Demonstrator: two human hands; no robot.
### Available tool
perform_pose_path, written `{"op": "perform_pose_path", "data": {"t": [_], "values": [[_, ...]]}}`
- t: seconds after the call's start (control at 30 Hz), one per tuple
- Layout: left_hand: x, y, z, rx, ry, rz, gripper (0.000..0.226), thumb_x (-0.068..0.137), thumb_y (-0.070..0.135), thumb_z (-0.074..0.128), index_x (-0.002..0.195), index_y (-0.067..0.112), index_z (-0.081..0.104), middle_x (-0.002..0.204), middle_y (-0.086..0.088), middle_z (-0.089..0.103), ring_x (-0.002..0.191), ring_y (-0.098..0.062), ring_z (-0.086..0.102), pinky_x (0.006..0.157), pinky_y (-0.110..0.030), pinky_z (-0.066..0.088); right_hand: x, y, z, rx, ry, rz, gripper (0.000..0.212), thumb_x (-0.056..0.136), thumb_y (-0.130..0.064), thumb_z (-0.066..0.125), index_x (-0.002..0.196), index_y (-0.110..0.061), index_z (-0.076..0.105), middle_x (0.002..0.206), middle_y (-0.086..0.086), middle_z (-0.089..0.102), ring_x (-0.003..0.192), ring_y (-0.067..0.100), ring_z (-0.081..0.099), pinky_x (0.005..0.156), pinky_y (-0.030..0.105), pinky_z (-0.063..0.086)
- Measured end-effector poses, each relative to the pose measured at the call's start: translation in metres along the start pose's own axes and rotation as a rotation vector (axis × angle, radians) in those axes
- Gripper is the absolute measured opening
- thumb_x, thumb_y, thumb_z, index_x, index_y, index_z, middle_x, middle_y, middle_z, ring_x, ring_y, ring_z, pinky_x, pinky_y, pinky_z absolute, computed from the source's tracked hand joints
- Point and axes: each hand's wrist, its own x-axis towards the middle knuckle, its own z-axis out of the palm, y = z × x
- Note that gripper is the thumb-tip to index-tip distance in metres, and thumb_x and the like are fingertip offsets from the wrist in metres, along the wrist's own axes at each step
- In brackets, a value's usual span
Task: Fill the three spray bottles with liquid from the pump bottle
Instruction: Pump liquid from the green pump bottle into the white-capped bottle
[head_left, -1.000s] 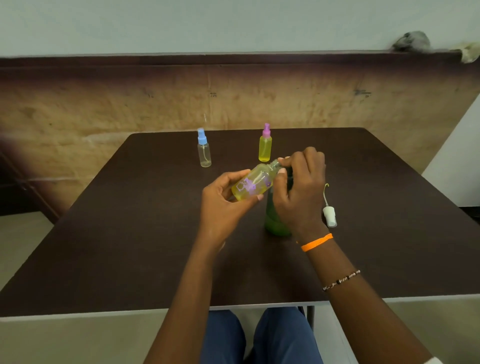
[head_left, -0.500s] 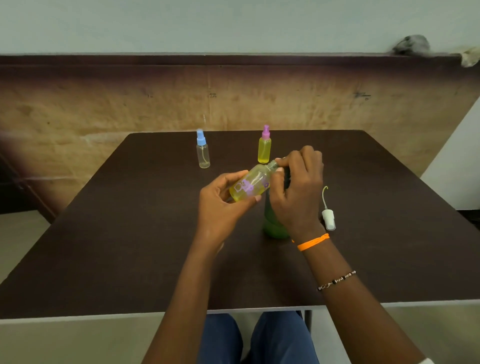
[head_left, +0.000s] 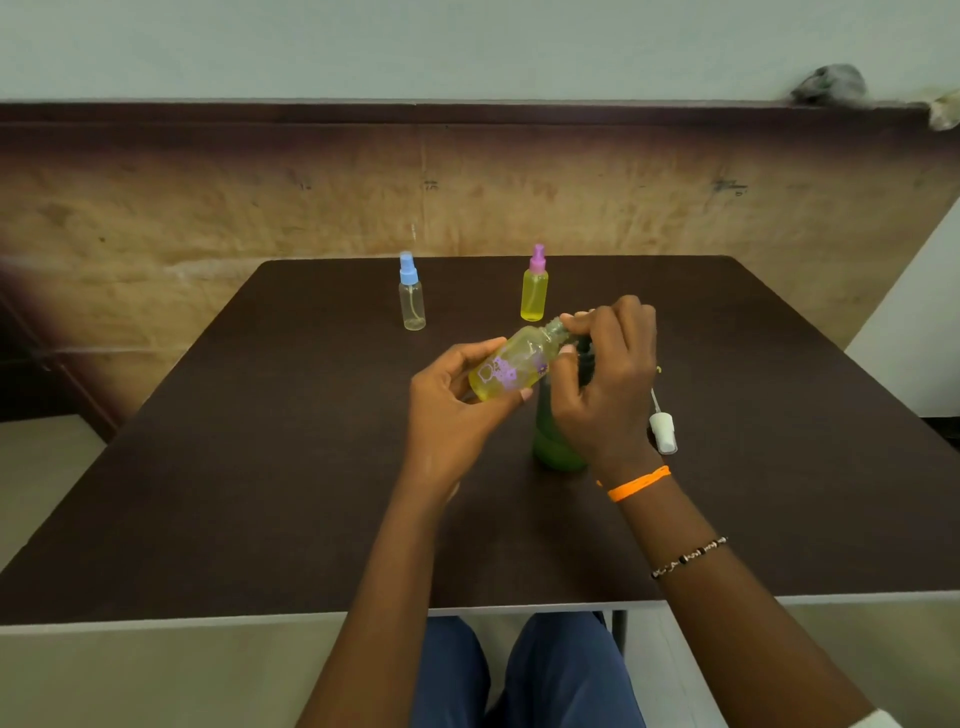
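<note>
Now mid-fill on the second bottle, by the look of it. Left hand (head_left: 451, 410) curled round tilted yellow spray bottle (head_left: 511, 370), neck angled toward right hand (head_left: 602, 384). Right fingers closed over green pump bottle (head_left: 556, 441) beneath, at the neck. Next, probably: steady pumping, then fetching white sprayer cap (head_left: 664, 432) just right of that wrist.

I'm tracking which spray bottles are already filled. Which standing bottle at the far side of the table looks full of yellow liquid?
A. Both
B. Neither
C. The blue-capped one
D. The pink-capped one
D: the pink-capped clear plastic spray bottle is yellow nearly to its neck, while the blue-capped clear plastic spray bottle beside it looks almost empty.
</note>
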Motion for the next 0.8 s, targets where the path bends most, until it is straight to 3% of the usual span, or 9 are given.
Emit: {"op": "perform_pose_path", "data": {"t": [0.3, 0.47, 0.8], "values": [[-0.001, -0.001, 0.001, 0.024, 0.001, -0.004, 0.044, 0.067, -0.007, 0.077, 0.102, 0.018, 0.065, 0.095, 0.006, 0.071, 0.091, -0.005, 0.068, 0.079, -0.02, 0.054, -0.003, 0.004, 0.002, -0.017, -0.014, -0.001, 0.02, 0.069, -0.008, 0.041, 0.076, 0.003, 0.056, 0.076, 0.017, 0.047, 0.073, 0.027, 0.04, 0.06, 0.046, 0.038], [0.001, 0.004, 0.0, 0.009, -0.011, 0.001, 0.044, 0.068, -0.008, 0.077, 0.104, 0.014, 0.065, 0.095, 0.006, 0.07, 0.088, -0.001, 0.067, 0.072, -0.014, 0.052, 0.006, -0.001, -0.002, -0.009, -0.036, 0.009, 0.02, 0.073, -0.012, 0.043, 0.078, 0.002, 0.057, 0.078, 0.016, 0.048, 0.074, 0.027, 0.041, 0.062, 0.045, 0.039], [0.001, 0.0, -0.001, 0.044, -0.017, -0.004, 0.045, 0.067, -0.006, 0.078, 0.101, 0.02, 0.064, 0.096, 0.007, 0.071, 0.091, -0.004, 0.068, 0.074, -0.016, 0.053, -0.006, 0.003, 0.005, -0.011, 0.005, 0.017, 0.021, 0.071, -0.007, 0.041, 0.079, 0.003, 0.059, 0.078, 0.016, 0.048, 0.075, 0.024, 0.04, 0.06, 0.046, 0.039]]}}
